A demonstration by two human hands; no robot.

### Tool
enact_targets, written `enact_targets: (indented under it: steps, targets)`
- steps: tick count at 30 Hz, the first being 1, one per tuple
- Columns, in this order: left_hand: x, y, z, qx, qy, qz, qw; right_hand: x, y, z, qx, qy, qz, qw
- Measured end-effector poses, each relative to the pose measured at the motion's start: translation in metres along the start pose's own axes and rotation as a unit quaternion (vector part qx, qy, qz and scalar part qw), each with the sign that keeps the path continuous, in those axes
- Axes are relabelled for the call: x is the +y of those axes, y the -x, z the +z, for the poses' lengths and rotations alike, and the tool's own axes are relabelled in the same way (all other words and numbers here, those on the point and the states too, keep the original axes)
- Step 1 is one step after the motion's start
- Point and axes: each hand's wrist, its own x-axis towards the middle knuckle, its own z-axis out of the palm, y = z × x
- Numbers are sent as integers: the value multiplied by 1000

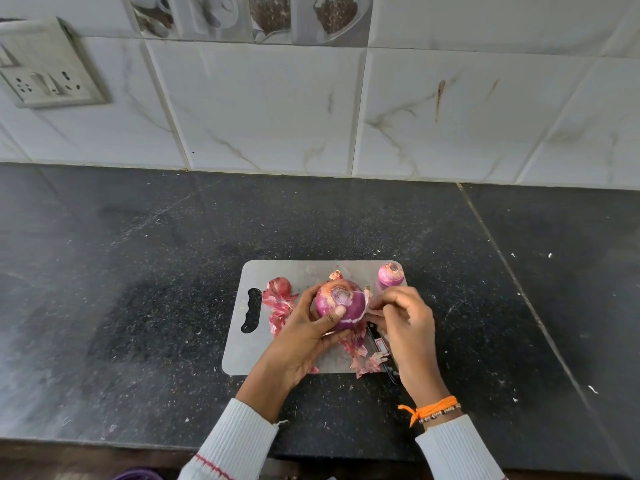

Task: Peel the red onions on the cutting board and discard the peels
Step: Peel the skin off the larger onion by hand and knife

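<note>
1. Gripping a large red onion (341, 304) in the left hand (304, 332), fingers curled behind it and thumb pressed on its front, cut end up, just above the middle of the cutting board (239, 355).
2. Pinching a strip of peel at the large red onion's right side with the right hand (407, 318), fingers curled together.
3. Sitting at the cutting board's far right corner, a small peeled onion (390, 274).
4. Lying by the cutting board's handle slot, a heap of loose peels (278, 299); more peels (367, 362) strewn along its near edge.
5. Resting under the right hand across the cutting board's near right edge, a black-handled knife (382, 348), partly hidden.
6. Lying on a dark speckled countertop (138, 289), cutting board well short of the tiled wall (277, 109).
</note>
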Motion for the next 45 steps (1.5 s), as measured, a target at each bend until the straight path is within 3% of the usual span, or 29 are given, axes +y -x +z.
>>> enact_targets:
  steps: [7,12,18,24,27,33,38,42,45]
  targets:
    - [-2,0,2,-8,-88,40,995,-1,4,4,-49,36,47,997]
    - [-2,0,1,4,-97,61,993,-3,2,1,-81,-111,128,982]
    - [0,0,1,1,-82,60,995,-2,2,-4,-158,-23,25,987]
    - [3,1,0,-7,-85,60,995,-2,1,-6,-108,-35,13,993]
    - [1,0,0,-6,-54,48,997,-4,0,-4,-82,-4,28,996]
    - [0,-2,3,-16,83,1,996,-9,-3,-1,-56,-228,174,956]
    - [-6,-4,4,3,128,-11,992,-15,-4,-2,-79,-172,185,964]
    - [-4,-3,5,-13,170,-36,985,-18,-4,-5,-94,-269,236,929]
    - [3,-4,2,-19,179,-25,983,-14,0,-4,-81,-183,197,960]
